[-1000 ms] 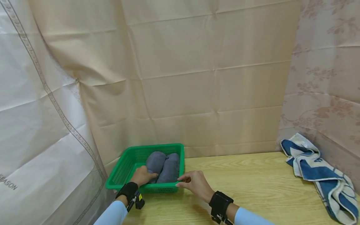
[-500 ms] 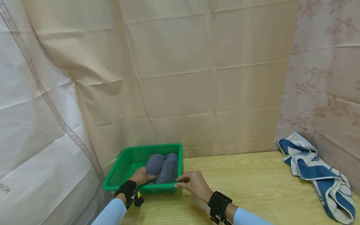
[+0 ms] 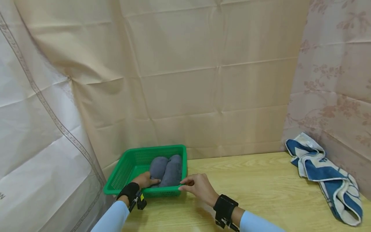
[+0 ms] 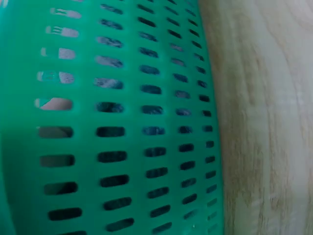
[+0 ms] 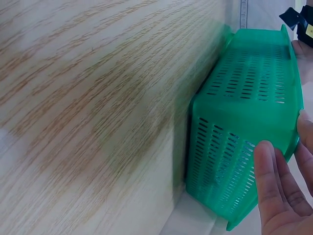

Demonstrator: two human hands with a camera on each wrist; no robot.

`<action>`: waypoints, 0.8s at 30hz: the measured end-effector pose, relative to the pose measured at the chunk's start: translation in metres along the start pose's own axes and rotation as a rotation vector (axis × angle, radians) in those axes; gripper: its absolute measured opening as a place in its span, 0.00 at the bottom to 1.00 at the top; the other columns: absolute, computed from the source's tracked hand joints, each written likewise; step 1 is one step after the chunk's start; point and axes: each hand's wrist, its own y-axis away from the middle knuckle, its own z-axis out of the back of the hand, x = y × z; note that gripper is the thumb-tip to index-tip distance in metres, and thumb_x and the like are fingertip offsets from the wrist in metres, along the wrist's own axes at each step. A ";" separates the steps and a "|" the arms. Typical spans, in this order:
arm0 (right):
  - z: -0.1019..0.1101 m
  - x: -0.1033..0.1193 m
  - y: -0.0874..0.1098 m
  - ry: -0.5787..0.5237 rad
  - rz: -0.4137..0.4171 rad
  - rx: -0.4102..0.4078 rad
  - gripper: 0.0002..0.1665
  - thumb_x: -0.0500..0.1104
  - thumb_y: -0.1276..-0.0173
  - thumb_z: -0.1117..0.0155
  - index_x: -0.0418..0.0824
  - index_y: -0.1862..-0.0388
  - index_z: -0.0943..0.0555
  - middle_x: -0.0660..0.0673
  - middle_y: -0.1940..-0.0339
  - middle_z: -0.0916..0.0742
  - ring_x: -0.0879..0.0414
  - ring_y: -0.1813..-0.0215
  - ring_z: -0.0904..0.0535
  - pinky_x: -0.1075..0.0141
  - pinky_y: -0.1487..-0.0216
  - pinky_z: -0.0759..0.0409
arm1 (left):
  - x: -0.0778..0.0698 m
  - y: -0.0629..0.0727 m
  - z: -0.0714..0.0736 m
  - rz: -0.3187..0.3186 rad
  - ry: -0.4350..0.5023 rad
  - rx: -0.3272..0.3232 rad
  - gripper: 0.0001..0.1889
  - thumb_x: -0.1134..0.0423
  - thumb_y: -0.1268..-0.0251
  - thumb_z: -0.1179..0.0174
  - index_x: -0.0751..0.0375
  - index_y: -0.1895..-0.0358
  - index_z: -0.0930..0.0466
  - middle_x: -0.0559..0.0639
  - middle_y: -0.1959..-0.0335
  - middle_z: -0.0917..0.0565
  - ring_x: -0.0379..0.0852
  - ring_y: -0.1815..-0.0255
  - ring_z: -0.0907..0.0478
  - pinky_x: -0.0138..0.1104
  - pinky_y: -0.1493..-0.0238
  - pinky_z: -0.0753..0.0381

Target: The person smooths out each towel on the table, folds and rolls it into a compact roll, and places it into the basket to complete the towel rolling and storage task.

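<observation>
A green plastic basket [image 3: 145, 149] with slotted walls stands on the table against the cloth backdrop. Two rolled grey towels [image 3: 173, 170] lie side by side in its right half. My left hand [image 3: 144, 180] reaches in over the near rim and holds the near end of the left roll, thumb across it; its other fingers are partly hidden. At the basket's near right corner, my right hand [image 3: 200, 187] pinches the rim between thumb and fingers. The right wrist view shows these fingers [image 5: 268, 169] by the basket's outer wall. In the left wrist view, only the slotted wall [image 4: 132, 142] and tabletop appear.
A crumpled blue and white towel [image 3: 327, 177] lies at the right end of the wooden table [image 3: 246, 180], near the floral cloth [image 3: 333, 96]. Beige cloth [image 3: 179, 80] hangs behind, white cloth [image 3: 37, 145] on the left. Both wrists wear black straps with cameras.
The head view has shifted slightly, so the scene sits a little further left and up. Both hands, the basket and the rolls keep the same places relative to each other.
</observation>
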 end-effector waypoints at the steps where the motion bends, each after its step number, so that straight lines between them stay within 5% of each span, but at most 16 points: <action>1: 0.001 0.001 0.000 0.002 0.000 -0.002 0.12 0.46 0.37 0.23 0.41 0.58 0.08 0.57 0.70 0.11 0.63 0.71 0.17 0.69 0.68 0.18 | -0.003 0.001 0.001 0.002 -0.020 -0.001 0.27 0.53 0.30 0.33 0.79 0.47 0.25 0.65 0.50 0.19 0.59 0.50 0.21 0.50 0.49 0.22; 6: 0.003 0.002 -0.002 0.012 0.003 -0.009 0.11 0.46 0.37 0.22 0.41 0.59 0.07 0.56 0.71 0.11 0.64 0.71 0.17 0.69 0.68 0.19 | -0.012 0.005 0.003 0.036 -0.113 0.017 0.43 0.49 0.26 0.39 0.91 0.33 0.42 0.83 0.34 0.32 0.76 0.32 0.32 0.58 0.35 0.30; 12: -0.001 -0.002 0.000 0.015 0.002 -0.007 0.11 0.46 0.37 0.22 0.42 0.60 0.07 0.57 0.70 0.11 0.65 0.71 0.17 0.70 0.68 0.19 | -0.004 0.004 -0.006 0.069 -0.129 0.025 0.51 0.42 0.24 0.44 0.91 0.28 0.52 0.87 0.30 0.40 0.80 0.31 0.37 0.62 0.34 0.33; 17: -0.003 -0.003 0.002 0.011 -0.008 0.006 0.12 0.46 0.37 0.22 0.41 0.59 0.07 0.58 0.70 0.11 0.64 0.71 0.17 0.70 0.68 0.19 | 0.006 0.001 -0.013 0.070 -0.121 -0.007 0.52 0.33 0.23 0.52 0.90 0.29 0.47 0.85 0.29 0.40 0.80 0.31 0.37 0.64 0.34 0.34; 24: 0.001 -0.003 0.001 0.018 -0.001 0.014 0.11 0.46 0.35 0.23 0.43 0.57 0.07 0.57 0.66 0.10 0.64 0.69 0.17 0.70 0.67 0.19 | -0.001 0.002 -0.008 -0.011 -0.171 -0.148 0.46 0.34 0.21 0.56 0.87 0.38 0.30 0.80 0.43 0.23 0.74 0.45 0.22 0.61 0.45 0.24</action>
